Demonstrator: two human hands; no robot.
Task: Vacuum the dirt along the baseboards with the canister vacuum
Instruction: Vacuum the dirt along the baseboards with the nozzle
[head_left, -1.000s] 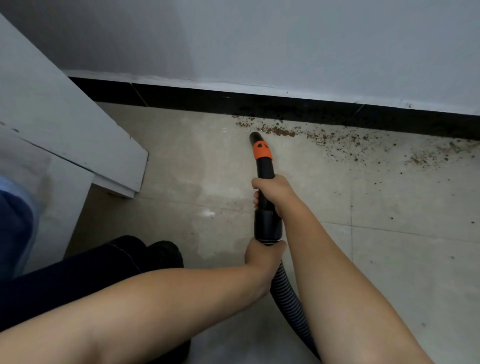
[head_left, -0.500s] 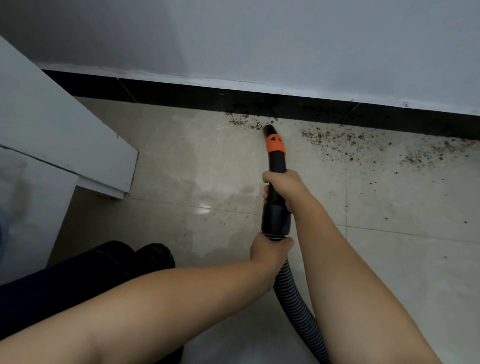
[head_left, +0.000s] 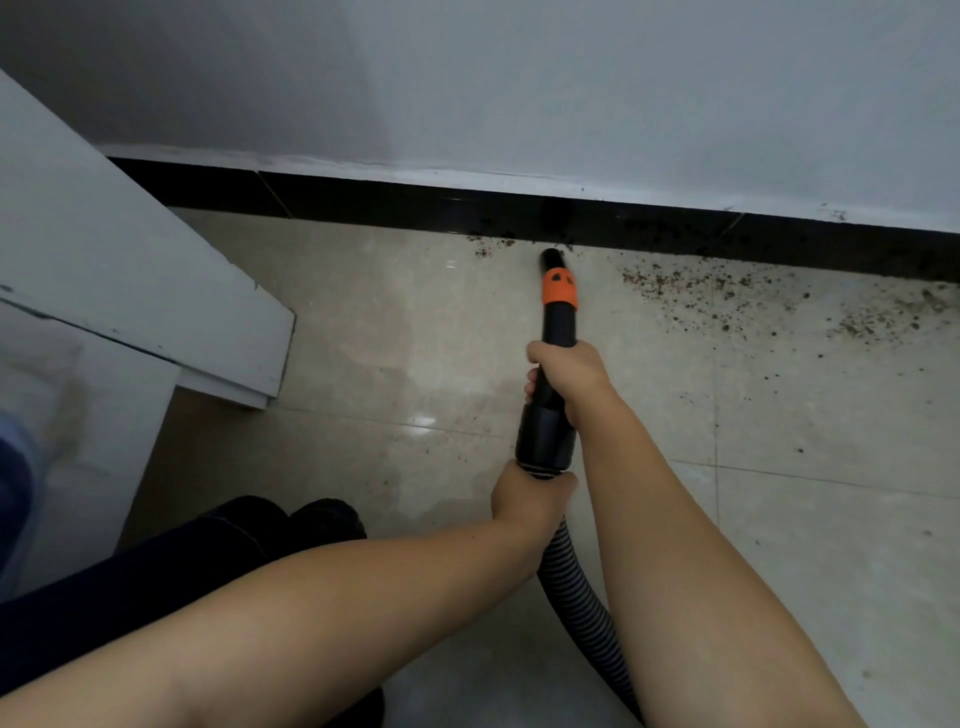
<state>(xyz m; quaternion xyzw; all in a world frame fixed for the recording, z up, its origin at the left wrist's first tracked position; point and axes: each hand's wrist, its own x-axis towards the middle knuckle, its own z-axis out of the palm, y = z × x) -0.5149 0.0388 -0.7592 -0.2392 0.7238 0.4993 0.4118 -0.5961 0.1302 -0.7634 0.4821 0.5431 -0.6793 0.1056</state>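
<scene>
A black vacuum nozzle (head_left: 553, 332) with an orange band points at the black baseboard (head_left: 415, 208), its tip close to the base of it. My right hand (head_left: 569, 376) grips the nozzle's middle. My left hand (head_left: 530, 496) grips the rear end where the ribbed grey hose (head_left: 582, 603) joins. Brown dirt (head_left: 727, 291) is scattered on the beige tile floor to the right of the tip, along the baseboard. A small patch of crumbs (head_left: 488, 247) lies just left of the tip. The canister itself is out of view.
A white furniture panel (head_left: 156, 306) juts out at the left, its corner near the floor. My dark trouser leg and shoe (head_left: 291, 525) sit at lower left. The grey-white wall (head_left: 519, 78) rises above the baseboard.
The nozzle has moved forward and to the right, from short of the dirt to the baseboard. The crumbs that lay in front of the tip are mostly gone.
</scene>
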